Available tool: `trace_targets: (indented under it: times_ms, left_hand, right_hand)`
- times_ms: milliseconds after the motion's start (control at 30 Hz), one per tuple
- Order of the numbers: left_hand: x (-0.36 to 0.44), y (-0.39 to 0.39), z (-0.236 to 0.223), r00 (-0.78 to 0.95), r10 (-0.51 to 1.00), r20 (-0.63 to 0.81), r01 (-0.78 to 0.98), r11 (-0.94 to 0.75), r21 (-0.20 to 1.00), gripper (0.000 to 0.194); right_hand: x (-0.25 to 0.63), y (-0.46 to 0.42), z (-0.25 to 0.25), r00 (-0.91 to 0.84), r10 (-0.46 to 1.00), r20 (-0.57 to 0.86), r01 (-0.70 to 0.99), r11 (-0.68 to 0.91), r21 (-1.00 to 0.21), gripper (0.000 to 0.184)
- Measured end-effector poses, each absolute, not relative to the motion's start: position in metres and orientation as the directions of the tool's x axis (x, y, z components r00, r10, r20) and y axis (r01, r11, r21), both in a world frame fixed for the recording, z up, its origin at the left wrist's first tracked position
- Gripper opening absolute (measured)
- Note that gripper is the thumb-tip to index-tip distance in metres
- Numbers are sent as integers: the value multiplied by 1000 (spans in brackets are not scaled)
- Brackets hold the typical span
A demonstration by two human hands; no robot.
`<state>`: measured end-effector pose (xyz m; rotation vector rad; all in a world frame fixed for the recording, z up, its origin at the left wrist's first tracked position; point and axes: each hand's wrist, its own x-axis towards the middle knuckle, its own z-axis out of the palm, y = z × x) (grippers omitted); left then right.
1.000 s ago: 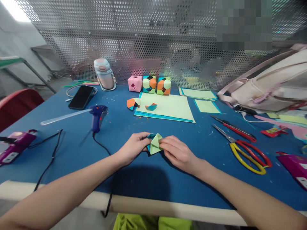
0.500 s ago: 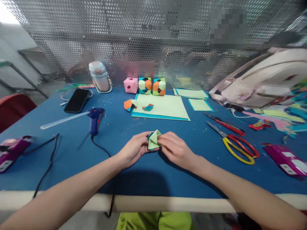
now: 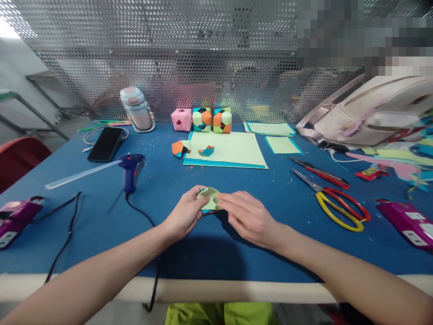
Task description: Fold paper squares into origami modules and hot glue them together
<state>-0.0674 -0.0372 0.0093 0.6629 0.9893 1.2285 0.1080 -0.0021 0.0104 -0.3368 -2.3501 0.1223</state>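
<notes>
Between my hands at a blue desk [image 3: 277, 189], a small piece of folded paper [image 3: 212, 204], light green over blue, sits in front of me, nearer than the stacked sheets [image 3: 233, 149] and between the glue gun [image 3: 129, 174] and the scissors [image 3: 341, 216]. My left hand [image 3: 186, 210] pinches its left side, thumb flat on the green face and fingers curled underneath. My right hand [image 3: 248, 214] meets the right side with fingertips drawn close together on the paper; its thumb is mostly hidden, so I cannot tell how firmly it pinches. Whether the underside touches the desk is also unclear.

The paper should weigh next to nothing, I judge: crisp along its folds, limp between them, hardly slippery, yet easily creased or crushed. The layered edges look the best place for hold, with light pressure from thumb and fingertips; squeezing the middle could flatten the shape.

The green face is turned up and towards me, a blunt peak points away across the desk, and a strip of blue shows along the near edge. The long axis appears to run left to right, from one hand to the other, though my fingers cover both ends and leave that uncertain.
</notes>
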Motion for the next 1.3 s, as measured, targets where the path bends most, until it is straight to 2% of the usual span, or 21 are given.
trace_targets:
  times_ms: [100, 200, 300, 533, 633, 733, 900, 1133, 1300]
  left_hand:
    - [-67, -35, 7, 16, 970, -241, -486, 219, 846, 20]
    - [-65, -34, 6, -10, 971, -241, -455, 210, 865, 21]
    - [-62, -36, 3, -49, 975, -217, -393, 181, 901, 19]
    - [-61, -41, 1, 21, 973, -229, -241, 228, 943, 29]
    - [-64, -42, 6, 57, 965, -257, -305, 262, 916, 34]
    - [-67, -41, 9, 108, 957, -269, -405, 289, 867, 29]
    - [-66, -38, 6, 187, 960, -208, -384, 266, 884, 27]
    - [-67, -38, 1, 133, 971, -197, -334, 231, 914, 24]
    - [-69, -38, -2, 75, 982, -172, -230, 185, 956, 25]
  right_hand:
    - [111, 2, 14, -555, 481, 678, 254, 875, -413, 25]
    - [109, 4, 15, -503, 747, 435, 296, 622, -725, 21]
    - [104, 2, 12, -539, 820, 194, 263, 382, -886, 26]
    - [97, 1, 6, -505, 859, 80, 384, 307, -871, 21]
    - [99, 5, 7, -483, 870, 98, 419, 328, -847, 21]
    - [100, 7, 6, -487, 865, 124, 437, 364, -822, 21]
    - [102, 9, 4, -502, 853, 141, 389, 369, -844, 22]
    - [104, 8, 8, -541, 829, 143, 345, 374, -861, 27]
    - [105, 8, 9, -535, 836, 121, 336, 342, -878, 30]
